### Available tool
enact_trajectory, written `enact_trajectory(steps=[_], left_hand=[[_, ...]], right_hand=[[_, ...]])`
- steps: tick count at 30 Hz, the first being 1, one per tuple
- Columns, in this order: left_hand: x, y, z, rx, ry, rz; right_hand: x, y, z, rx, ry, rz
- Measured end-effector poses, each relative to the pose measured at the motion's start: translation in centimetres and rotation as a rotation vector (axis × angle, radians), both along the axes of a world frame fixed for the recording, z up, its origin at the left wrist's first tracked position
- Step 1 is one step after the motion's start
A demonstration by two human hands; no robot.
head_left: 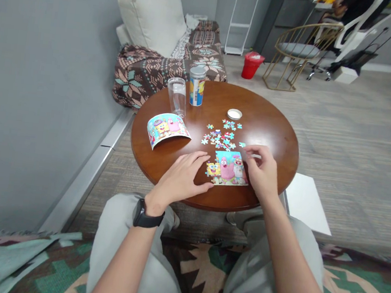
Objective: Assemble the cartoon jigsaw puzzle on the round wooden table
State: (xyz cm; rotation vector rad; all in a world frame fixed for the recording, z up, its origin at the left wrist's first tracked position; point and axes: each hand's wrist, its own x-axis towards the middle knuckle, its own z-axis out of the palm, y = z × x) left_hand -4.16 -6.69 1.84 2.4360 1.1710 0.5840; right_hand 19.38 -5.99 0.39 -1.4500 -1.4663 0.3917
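Note:
A partly assembled jigsaw puzzle (pixel 227 168) with pink and yellow cartoon figures lies flat near the front edge of the round table. My left hand (pixel 186 176) rests at its left side, thumb and fingers spread apart. At the upper right corner of the puzzle is my right hand (pixel 260 166), its fingers bent and drawn together; whatever may be between the fingertips is hidden. Loose puzzle pieces (pixel 220 140) are scattered just beyond the assembled part. A curved picture sheet (pixel 169 130) with a similar cartoon scene stands arched to the left.
On the brown wooden table (pixel 273 123) are a clear glass (pixel 177 97), a cartoon-printed can (pixel 196 89) and a round lid (pixel 234 114). Beyond stand a covered sofa (pixel 206 55), a red bin (pixel 252 67) and a gold-framed chair (pixel 296 49). A person sits farther back.

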Motion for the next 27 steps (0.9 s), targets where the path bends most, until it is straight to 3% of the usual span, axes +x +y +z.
enact_trajectory(steps=[4,12,20,27], left_hand=[[0.1,0.1,0.0,-0.014,0.055,0.003],[0.3,0.3,0.0,0.032,0.09,0.02],[0.2,0.8,0.3,0.057,0.108,0.062],[1.2,1.8,-0.3,0.155,0.173,0.117]], right_hand=[[-0.1,0.4,-0.8,0.007,-0.193,-0.125],[-0.9,0.7,-1.9,-0.135,-0.317,-0.07],[-0.8,0.8,-2.7,-0.104,-0.392,-0.05],[-0.8,0.7,-2.1,-0.092,-0.437,-0.016]])
